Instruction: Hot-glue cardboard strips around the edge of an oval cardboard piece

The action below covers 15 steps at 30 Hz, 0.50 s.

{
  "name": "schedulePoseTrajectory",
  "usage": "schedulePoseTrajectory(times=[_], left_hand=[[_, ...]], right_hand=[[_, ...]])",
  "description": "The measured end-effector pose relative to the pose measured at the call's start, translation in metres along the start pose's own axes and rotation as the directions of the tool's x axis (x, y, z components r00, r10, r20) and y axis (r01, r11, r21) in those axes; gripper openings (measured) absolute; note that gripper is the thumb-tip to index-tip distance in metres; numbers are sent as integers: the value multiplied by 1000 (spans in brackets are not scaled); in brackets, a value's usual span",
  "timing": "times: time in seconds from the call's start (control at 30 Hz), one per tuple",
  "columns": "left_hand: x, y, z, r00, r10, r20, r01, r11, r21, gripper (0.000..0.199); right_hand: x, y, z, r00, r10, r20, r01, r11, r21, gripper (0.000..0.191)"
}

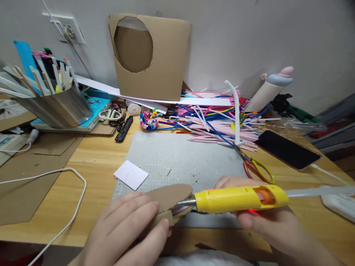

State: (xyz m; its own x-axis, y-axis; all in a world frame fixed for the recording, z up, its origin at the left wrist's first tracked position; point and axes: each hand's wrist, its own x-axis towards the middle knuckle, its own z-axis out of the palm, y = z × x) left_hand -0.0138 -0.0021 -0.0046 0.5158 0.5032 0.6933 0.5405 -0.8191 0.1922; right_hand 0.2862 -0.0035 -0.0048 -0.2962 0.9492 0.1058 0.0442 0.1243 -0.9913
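A yellow hot glue gun [230, 199] lies across the lower right, with a translucent glue stick [310, 192] out of its back end. My right hand [266, 221] is wrapped round it from below. The metal nozzle touches or nearly touches the edge of a rounded cardboard piece [170, 195]. My left hand [127, 229] grips that piece, its fingers and thumb closed on the left and lower side. Part of the cardboard is hidden behind the fingers. Beneath both hands lies a grey cutting mat [172, 151].
A white paper piece [131, 174] lies on the mat. Scissors [257, 166], a phone [287, 149] and pipe cleaners [216, 122] are at the right. Cardboard with a round hole [169, 55] leans on the wall. A metal holder [61, 107] and white cable [83, 192] are left.
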Motion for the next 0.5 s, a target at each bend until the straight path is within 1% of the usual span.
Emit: schedulePoseTrajectory(times=[0.03, 0.07, 0.1, 0.27, 0.4, 0.5], left_hand=[[0, -2, -2, 995, 66, 69, -67, 998, -1, 11], [0, -4, -3, 992, 95, 84, -96, 995, 8, 11], [1, -5, -4, 987, 106, 122, -108, 994, 6, 12], [2, -4, -3, 989, 48, 142, -45, 999, -23, 10], [3, -3, -1, 993, 67, 99, -65, 998, -25, 11], [4, -5, -1, 988, 107, 111, -104, 994, -40, 12]], right_hand=[[0, 2, 1, 1000, -13, 4, 13, 1000, 4, 33], [0, 5, 2, 1000, -26, 3, 25, 1000, 6, 36], [0, 7, 2, 999, -38, -2, 38, 999, 4, 38], [-3, 12, 4, 998, -63, 1, 63, 998, -27, 38], [0, 12, 4, 999, -51, 5, 51, 997, -51, 40], [-1, 14, 5, 999, -31, -17, 30, 998, -53, 43]])
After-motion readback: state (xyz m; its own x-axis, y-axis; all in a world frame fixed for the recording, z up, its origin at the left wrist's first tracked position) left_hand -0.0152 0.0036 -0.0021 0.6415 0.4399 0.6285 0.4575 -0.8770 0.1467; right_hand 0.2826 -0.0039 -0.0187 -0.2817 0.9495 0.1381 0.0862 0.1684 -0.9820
